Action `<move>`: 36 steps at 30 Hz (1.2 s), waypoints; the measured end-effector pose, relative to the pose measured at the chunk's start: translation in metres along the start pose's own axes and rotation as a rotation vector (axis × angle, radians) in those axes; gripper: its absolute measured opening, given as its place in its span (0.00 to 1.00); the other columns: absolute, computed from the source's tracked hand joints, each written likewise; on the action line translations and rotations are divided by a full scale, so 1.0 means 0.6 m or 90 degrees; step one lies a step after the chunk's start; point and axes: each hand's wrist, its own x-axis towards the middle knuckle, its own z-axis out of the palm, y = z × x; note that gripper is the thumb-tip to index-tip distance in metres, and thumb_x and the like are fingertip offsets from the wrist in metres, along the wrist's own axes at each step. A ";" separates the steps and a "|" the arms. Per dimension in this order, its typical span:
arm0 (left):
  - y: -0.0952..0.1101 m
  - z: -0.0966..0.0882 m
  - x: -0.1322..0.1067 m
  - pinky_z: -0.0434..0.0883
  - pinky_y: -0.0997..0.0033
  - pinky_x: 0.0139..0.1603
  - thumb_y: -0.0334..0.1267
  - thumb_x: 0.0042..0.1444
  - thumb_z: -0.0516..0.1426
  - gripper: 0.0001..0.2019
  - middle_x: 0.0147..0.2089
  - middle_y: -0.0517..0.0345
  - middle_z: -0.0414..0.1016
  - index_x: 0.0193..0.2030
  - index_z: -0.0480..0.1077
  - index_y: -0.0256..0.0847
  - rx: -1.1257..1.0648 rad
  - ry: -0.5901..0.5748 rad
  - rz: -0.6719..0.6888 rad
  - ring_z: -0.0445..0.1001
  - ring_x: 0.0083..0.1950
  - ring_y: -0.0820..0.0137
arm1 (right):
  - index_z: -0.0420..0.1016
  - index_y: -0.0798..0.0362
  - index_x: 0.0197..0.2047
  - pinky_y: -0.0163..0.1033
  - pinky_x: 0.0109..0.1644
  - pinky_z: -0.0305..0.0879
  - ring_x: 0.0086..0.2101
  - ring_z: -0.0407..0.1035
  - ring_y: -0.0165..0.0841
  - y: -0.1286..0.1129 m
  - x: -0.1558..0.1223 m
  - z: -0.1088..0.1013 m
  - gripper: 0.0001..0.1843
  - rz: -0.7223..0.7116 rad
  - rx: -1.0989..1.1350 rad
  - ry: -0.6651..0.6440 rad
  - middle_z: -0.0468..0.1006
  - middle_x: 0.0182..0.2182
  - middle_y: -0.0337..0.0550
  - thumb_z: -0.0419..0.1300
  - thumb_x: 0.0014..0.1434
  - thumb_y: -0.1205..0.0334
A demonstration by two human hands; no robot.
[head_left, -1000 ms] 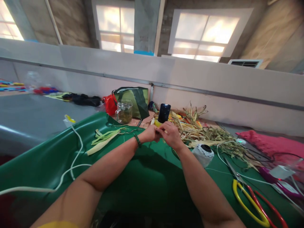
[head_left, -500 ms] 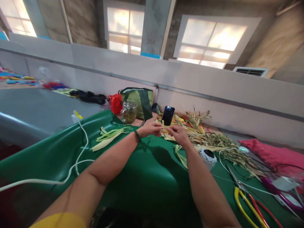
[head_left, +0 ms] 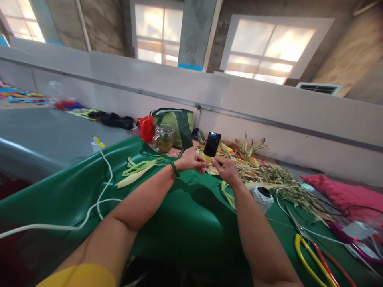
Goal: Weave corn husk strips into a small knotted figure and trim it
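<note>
Above the green table cover (head_left: 179, 223), my left hand (head_left: 192, 161) and my right hand (head_left: 226, 169) are close together, fingers pinched. Between their fingertips runs a thin, pale strip of corn husk (head_left: 210, 164), mostly hidden by the fingers. A dark green bead bracelet (head_left: 174, 169) circles my left wrist. Pale green corn husks (head_left: 139, 170) lie left of my left forearm. One more husk (head_left: 229, 195) lies beside my right forearm. Behind my right hand spreads a pile of dried husks (head_left: 248, 171).
A phone (head_left: 212, 144) stands propped behind my hands. A glass mug (head_left: 163, 138) and a green bag (head_left: 182, 123) are at the back. On the right are a white thread spool (head_left: 262, 197) and scissors (head_left: 308, 243) with red and yellow handles. A white cable (head_left: 86, 219) crosses the left side.
The pale strip that stood upright between my fingertips no longer shows upright; only a thin piece spans them. My hands stay in nearly the same place.
</note>
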 end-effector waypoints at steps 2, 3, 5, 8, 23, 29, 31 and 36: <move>-0.001 -0.002 0.001 0.70 0.76 0.32 0.50 0.39 0.68 0.19 0.24 0.57 0.77 0.28 0.73 0.33 -0.013 0.000 -0.003 0.76 0.27 0.72 | 0.70 0.51 0.23 0.35 0.28 0.53 0.22 0.60 0.30 0.001 0.000 -0.001 0.24 0.008 0.029 -0.005 0.67 0.18 0.38 0.50 0.59 0.43; -0.002 -0.002 0.001 0.71 0.75 0.33 0.51 0.39 0.67 0.20 0.24 0.56 0.77 0.28 0.73 0.34 -0.026 0.008 -0.011 0.76 0.28 0.71 | 0.71 0.51 0.24 0.35 0.28 0.54 0.22 0.60 0.30 0.002 0.000 0.000 0.24 0.012 0.043 -0.010 0.67 0.18 0.38 0.50 0.59 0.42; -0.005 0.000 0.003 0.71 0.74 0.32 0.54 0.40 0.66 0.22 0.24 0.56 0.77 0.27 0.72 0.35 -0.045 0.038 -0.025 0.76 0.28 0.71 | 0.72 0.51 0.26 0.35 0.28 0.56 0.22 0.62 0.31 0.006 0.001 0.005 0.25 0.019 0.060 -0.015 0.69 0.19 0.38 0.49 0.60 0.41; -0.011 0.006 0.004 0.70 0.75 0.30 0.55 0.40 0.66 0.22 0.21 0.56 0.76 0.26 0.72 0.35 -0.031 0.054 -0.028 0.75 0.26 0.72 | 0.73 0.51 0.26 0.35 0.29 0.57 0.23 0.64 0.31 0.013 0.002 0.018 0.26 0.007 0.040 -0.015 0.71 0.20 0.39 0.47 0.62 0.42; -0.021 -0.006 0.009 0.70 0.75 0.30 0.57 0.34 0.68 0.28 0.22 0.55 0.76 0.32 0.74 0.32 -0.051 0.035 -0.067 0.75 0.25 0.71 | 0.66 0.50 0.22 0.37 0.29 0.59 0.22 0.62 0.32 0.033 0.004 0.026 0.28 0.132 0.111 0.124 0.68 0.18 0.40 0.46 0.59 0.37; -0.010 -0.007 0.000 0.69 0.74 0.33 0.63 0.47 0.59 0.29 0.30 0.50 0.80 0.39 0.71 0.35 -0.173 0.087 -0.084 0.79 0.33 0.68 | 0.72 0.54 0.38 0.41 0.35 0.67 0.28 0.71 0.36 0.015 0.004 0.030 0.31 0.207 0.247 0.242 0.76 0.27 0.46 0.42 0.62 0.37; -0.003 -0.006 -0.002 0.68 0.74 0.33 0.64 0.49 0.57 0.29 0.29 0.50 0.80 0.39 0.71 0.34 -0.182 0.103 -0.091 0.79 0.33 0.67 | 0.73 0.53 0.40 0.44 0.41 0.68 0.35 0.72 0.39 0.006 0.000 0.035 0.26 0.137 0.167 0.212 0.78 0.34 0.50 0.47 0.61 0.40; -0.004 -0.012 0.000 0.66 0.73 0.34 0.67 0.46 0.56 0.33 0.30 0.49 0.80 0.40 0.73 0.33 -0.199 0.142 -0.091 0.78 0.33 0.67 | 0.74 0.53 0.41 0.45 0.42 0.68 0.35 0.73 0.40 0.008 -0.004 0.046 0.19 0.093 0.133 0.125 0.79 0.35 0.51 0.51 0.60 0.47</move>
